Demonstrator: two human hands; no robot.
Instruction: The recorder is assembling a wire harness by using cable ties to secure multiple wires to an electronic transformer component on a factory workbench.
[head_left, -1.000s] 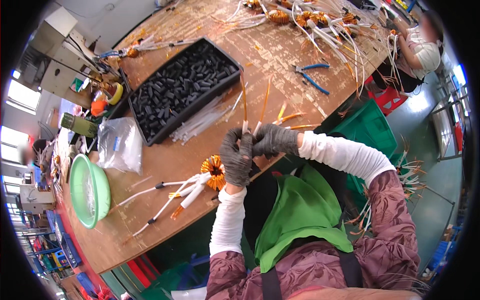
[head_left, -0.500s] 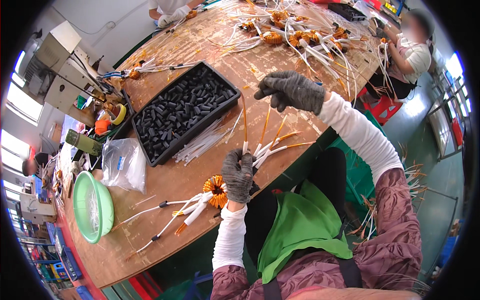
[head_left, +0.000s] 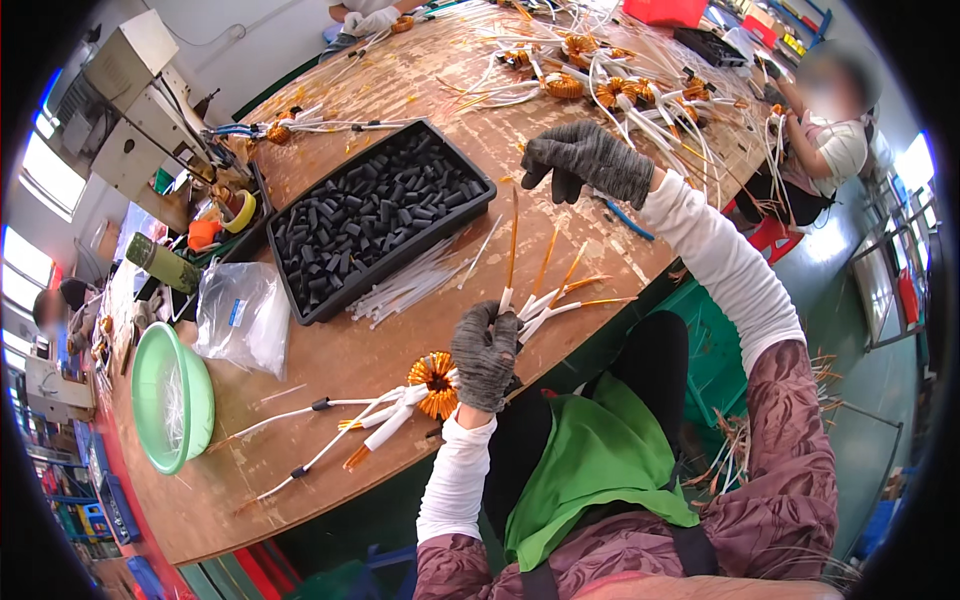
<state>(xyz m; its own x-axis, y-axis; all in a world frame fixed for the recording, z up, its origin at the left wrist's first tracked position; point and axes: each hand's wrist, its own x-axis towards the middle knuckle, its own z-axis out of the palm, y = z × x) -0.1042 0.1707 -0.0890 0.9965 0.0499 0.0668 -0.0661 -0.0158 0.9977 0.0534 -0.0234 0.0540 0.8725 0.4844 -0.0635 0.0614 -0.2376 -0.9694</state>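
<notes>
My left hand [head_left: 484, 358], in a grey glove, is closed around a bundle of white-sleeved wires [head_left: 536, 310] near the table's front edge. Several bare copper ends fan out beyond it; the longest copper end [head_left: 513, 238] points up and away. Just left of that hand lies the ring coil [head_left: 433, 385] wound with orange copper wire, its other white leads [head_left: 352, 404] spread leftward on the table. Above the wire tips hovers my right hand [head_left: 592, 164], also gloved, with bent fingers and the thumb apart from them; I see nothing held in it.
A black tray [head_left: 482, 197] of short black tubes lies ahead, with thin white sleeves [head_left: 405, 285] alongside. Left are a clear plastic bag [head_left: 243, 318], a green basin [head_left: 203, 405] and a bench machine [head_left: 150, 140]. More coils [head_left: 612, 92] pile at the far right, near another person [head_left: 838, 140].
My right hand has drawn slightly right and up, away from the longest copper end. That wire stands straighter. The left hand still grips the bundle, and the whole view has shifted a little.
</notes>
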